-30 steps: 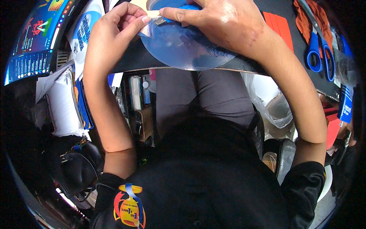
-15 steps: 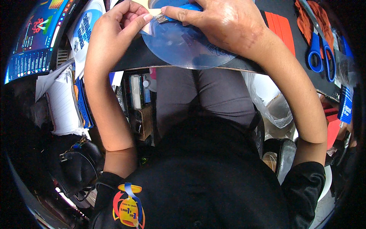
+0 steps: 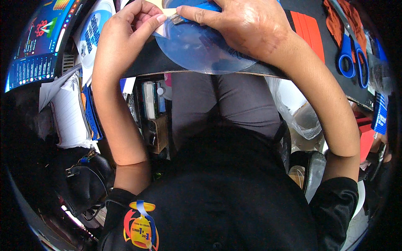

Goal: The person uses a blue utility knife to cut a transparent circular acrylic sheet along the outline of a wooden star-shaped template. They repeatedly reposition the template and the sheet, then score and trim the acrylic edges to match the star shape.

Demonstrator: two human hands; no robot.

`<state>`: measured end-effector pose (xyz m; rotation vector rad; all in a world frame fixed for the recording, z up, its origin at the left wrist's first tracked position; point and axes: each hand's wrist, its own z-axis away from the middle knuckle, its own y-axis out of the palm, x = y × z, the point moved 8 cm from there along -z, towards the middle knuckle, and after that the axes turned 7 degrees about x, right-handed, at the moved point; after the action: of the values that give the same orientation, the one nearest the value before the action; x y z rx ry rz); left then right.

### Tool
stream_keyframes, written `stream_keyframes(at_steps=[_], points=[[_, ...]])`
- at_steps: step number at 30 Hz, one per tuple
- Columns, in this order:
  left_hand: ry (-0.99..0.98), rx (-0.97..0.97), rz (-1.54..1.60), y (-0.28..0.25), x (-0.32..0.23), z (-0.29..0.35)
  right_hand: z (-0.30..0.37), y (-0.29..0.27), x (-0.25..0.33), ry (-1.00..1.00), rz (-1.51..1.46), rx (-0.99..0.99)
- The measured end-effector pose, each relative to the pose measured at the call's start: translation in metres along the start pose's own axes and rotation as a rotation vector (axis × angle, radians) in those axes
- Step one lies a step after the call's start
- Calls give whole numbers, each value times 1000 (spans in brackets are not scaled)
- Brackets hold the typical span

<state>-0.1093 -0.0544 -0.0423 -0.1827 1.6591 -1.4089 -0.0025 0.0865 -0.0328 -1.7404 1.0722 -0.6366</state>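
Observation:
My left hand [image 3: 133,23] is closed, thumb and fingers pinching a small cream and translucent piece of film [image 3: 164,30] at the table's top edge of view. My right hand [image 3: 247,25] is closed round a slim blue utility knife [image 3: 207,7], mostly hidden by the fingers. The knife's metal tip [image 3: 177,19] lies against the film, beside my left thumb. Below both hands, a round translucent blue plastic disc [image 3: 197,52] with dark print rests on the black table, its near rim overhanging the edge.
Blue-handled scissors [image 3: 346,62] lie on an orange cloth [image 3: 358,25] at the right, beyond a red-orange flat piece [image 3: 309,35]. A printed white and blue round sheet [image 3: 93,35] and a screen [image 3: 33,46] stand left. Papers [image 3: 71,113] hang below.
The disc has shifted slightly away from me, and my right hand has moved a little with it. My left hand keeps its pinch on the film.

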Motion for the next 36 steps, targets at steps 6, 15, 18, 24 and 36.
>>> stream_keyframes(at_steps=[6, 15, 18, 24, 36], points=[[-7, 1, 13, 1, 1, 0, 5, -7, 2, -20, 7, -74], [7, -27, 18, 0, 0, 2, 13, -11, -5, -26, -33, -218], [72, -95, 89, 1, 0, 7, 23, -15, -8, 64, 8, -196], [166, -202, 440, 4, 10, 13, 36, -20, -18, 242, -19, -257], [246, 166, 834, 98, -103, 67, 113, -95, -54, 723, -297, -485]])
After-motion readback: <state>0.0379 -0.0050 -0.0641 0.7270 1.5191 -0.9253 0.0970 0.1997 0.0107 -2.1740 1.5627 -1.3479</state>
